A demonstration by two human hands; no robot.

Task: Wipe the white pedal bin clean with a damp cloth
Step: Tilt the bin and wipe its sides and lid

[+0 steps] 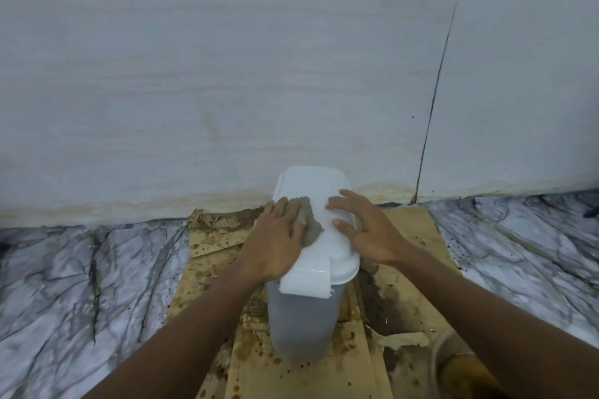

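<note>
**Bin lid under cloth, both hands on top**

Marbled floor tiles [81, 272] are meeting a pale wall [227, 74] at the far side, and stained cardboard sheets [324, 372] are lying flat at the centre. The white pedal bin [303, 317] is standing upright on that cardboard, close to the wall, with its lid [312, 185] shut. A grey-brown cloth [308, 220] is lying bunched on the left part of the lid. The left hand [275, 236] is pressing flat on the cloth, fingers extended over it. The right hand [363, 227] is resting on the right side of the lid, fingers spread, holding nothing. A round container [453, 363] with a yellowish interior is sitting at the near right, partly hidden by the right forearm.
</note>
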